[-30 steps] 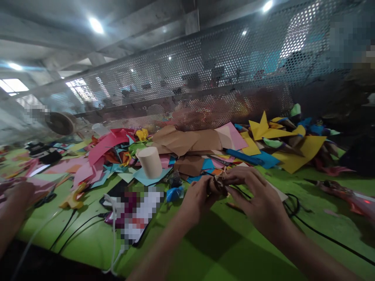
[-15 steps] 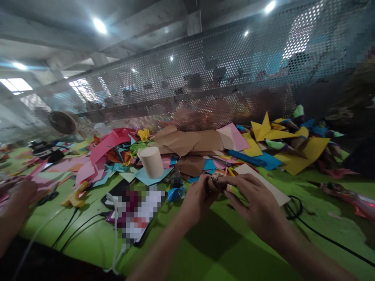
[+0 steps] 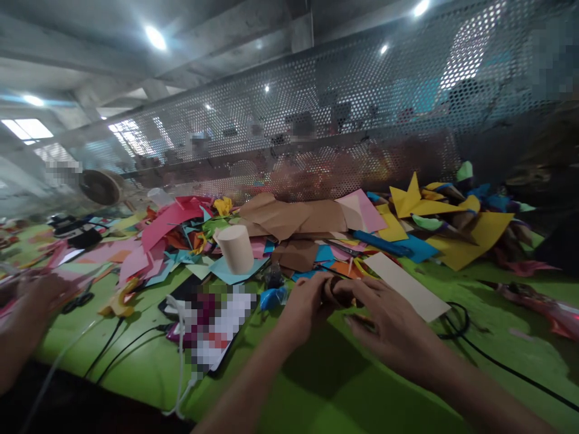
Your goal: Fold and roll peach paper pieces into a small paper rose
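My left hand (image 3: 307, 304) and my right hand (image 3: 384, 316) meet above the green table (image 3: 325, 386). Between their fingertips is a small brown curled piece (image 3: 332, 290), perhaps paper; the fingers cover most of it. My left hand is closed around its left side, while the thumb and fingers of my right hand pinch it from the right. A cream card (image 3: 407, 286) lies just beyond my right hand. Near my left wrist sits a crumpled blue piece (image 3: 273, 298), beside a phone (image 3: 226, 331) with a blurred screen.
Brown paper sheets (image 3: 298, 217), a cream roll (image 3: 236, 249) and a blue tool (image 3: 382, 243) lie behind my hands. Yellow paper (image 3: 479, 238) is piled right, by a glue gun (image 3: 534, 301). Cables (image 3: 511, 358) cross the table. Another person's hand (image 3: 34, 304) is at far left.
The brown piece has turned between my fingers, its crinkled pale end no longer showing. My right thumb has dropped a little lower, away from the piece. The camera view has shifted slightly.
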### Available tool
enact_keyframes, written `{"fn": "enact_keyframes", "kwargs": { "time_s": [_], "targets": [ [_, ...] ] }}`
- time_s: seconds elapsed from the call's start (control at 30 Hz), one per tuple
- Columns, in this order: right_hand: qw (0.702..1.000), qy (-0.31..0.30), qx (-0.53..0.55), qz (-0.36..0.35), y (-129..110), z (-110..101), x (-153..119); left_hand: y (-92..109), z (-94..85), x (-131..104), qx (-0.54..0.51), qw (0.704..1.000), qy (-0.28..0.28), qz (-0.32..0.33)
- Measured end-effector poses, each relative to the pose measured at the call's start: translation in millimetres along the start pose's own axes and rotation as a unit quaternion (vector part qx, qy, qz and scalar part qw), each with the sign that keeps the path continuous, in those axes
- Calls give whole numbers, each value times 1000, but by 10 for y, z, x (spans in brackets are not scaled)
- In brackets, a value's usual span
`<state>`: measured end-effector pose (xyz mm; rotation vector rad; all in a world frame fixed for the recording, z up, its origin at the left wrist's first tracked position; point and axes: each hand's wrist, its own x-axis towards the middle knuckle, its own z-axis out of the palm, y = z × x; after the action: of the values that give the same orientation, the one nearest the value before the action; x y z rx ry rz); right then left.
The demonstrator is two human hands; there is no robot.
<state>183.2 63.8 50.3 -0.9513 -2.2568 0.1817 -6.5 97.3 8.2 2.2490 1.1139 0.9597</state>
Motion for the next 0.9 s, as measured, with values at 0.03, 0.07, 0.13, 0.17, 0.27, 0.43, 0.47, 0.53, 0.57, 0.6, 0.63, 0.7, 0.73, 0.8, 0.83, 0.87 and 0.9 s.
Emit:
{"fn": "enact_keyframes", "kwargs": {
  "time_s": [0.03,0.07,0.13,0.17,0.27,0.43,0.47,0.53,0.57,0.6,0.63,0.7,0.73,0.8,0.83,0.87,0.9],
  "targets": [
    [1000,10,23,8,1,-18,2,-11,8,7,-16,1000,5,2],
    [998,24,47,17,2,-41,6,-22,19,15,-30,999,14,4],
    [995,56,72,33,10,-87,16,-42,41,30,-46,998,33,3],
    [995,68,70,38,16,-106,20,-48,50,35,-47,998,38,-1],
    [997,70,32,27,39,-122,24,-48,58,34,-42,998,38,-13],
    [997,49,-57,-33,48,-33,13,-22,32,18,-10,999,29,-16],
    [996,43,-70,-42,43,-8,7,-21,30,16,-5,1000,26,-11],
    [995,31,-88,-45,29,43,-9,-28,33,10,-5,1000,24,3],
    [995,25,-92,-41,22,68,-18,-34,38,7,-10,1000,23,9],
    [995,18,-92,-36,18,90,-26,-42,43,4,-15,1000,23,13],
    [995,11,-90,-30,15,106,-31,-49,48,2,-20,999,22,15],
    [997,6,-78,-22,18,111,-31,-55,55,2,-32,999,17,14],
    [998,9,-65,-19,23,99,-25,-52,55,5,-40,999,15,12],
    [999,26,-39,-17,38,53,-6,-34,48,16,-65,998,17,6],
    [999,37,-29,-19,48,26,3,-22,42,23,-81,997,18,3],
    [998,48,-25,-19,58,2,12,-10,34,30,-94,995,20,0],
    [998,52,-25,-21,68,-16,17,-1,26,34,-104,994,21,-3]
  ]
}}
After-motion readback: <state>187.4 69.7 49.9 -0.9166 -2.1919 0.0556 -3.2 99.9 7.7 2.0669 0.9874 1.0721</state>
